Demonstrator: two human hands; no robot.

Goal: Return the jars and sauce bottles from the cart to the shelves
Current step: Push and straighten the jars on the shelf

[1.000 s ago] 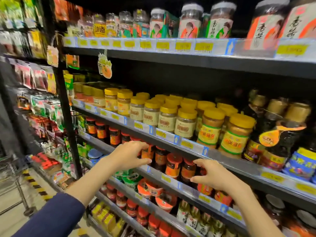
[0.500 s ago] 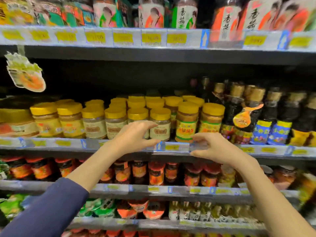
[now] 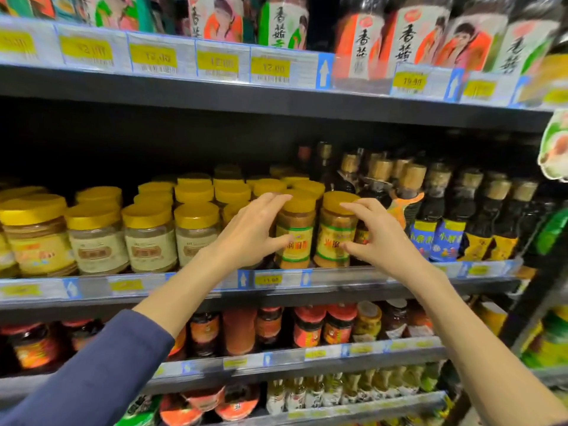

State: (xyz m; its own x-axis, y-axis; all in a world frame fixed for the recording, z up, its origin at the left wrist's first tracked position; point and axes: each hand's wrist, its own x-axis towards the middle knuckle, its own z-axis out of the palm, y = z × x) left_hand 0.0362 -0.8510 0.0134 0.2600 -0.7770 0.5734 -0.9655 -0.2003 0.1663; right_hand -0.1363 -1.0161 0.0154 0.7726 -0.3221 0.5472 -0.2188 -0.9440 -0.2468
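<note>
Two yellow-lidded jars with orange and green labels stand side by side at the front of the middle shelf [image 3: 196, 290]. My left hand [image 3: 252, 232] holds the left jar [image 3: 296, 238], fingers at its lid and thumb on its label. My right hand [image 3: 381, 241] holds the right jar [image 3: 333, 229] the same way, with a fingertip on the lid and the thumb on the label. Both jars sit upright on the shelf. Dark sauce bottles [image 3: 442, 210] stand just right of them. No cart is in view.
Rows of pale, yellow-lidded jars [image 3: 150, 238] fill the shelf to the left. Tall labelled jars [image 3: 408, 38] line the shelf above. Red-lidded jars [image 3: 310, 327] and small bottles fill the shelves below. A paper tag [image 3: 553, 146] hangs at the right edge.
The view has turned right and closed in on the shelf. Both hands rose from the lower shelf rail to the two orange-label jars and now hold them.
</note>
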